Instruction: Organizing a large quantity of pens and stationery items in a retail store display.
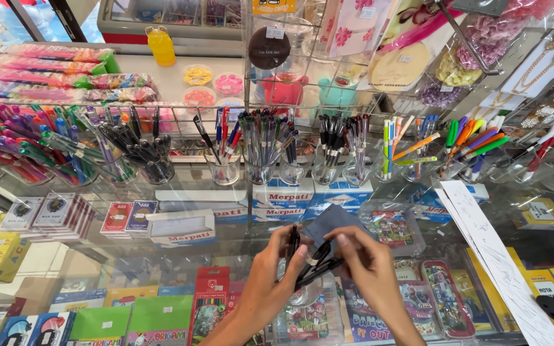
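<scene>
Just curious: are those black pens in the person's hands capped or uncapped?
Cannot tell. The black pens lie bunched between the left hand and right hand; fingers hide their tips.

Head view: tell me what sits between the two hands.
In the head view, a bunch of dark pens spans the gap between the left hand and the right hand; a grey cloth shows just above them.

Both arms were bare right up to the frame's bottom edge, no sleeves anywhere. The left hand (269,280) and right hand (368,269) had no gloves, rings or watch that I could spot. Slim fingers, short plain nails, nothing painted as far as I could tell.
</scene>
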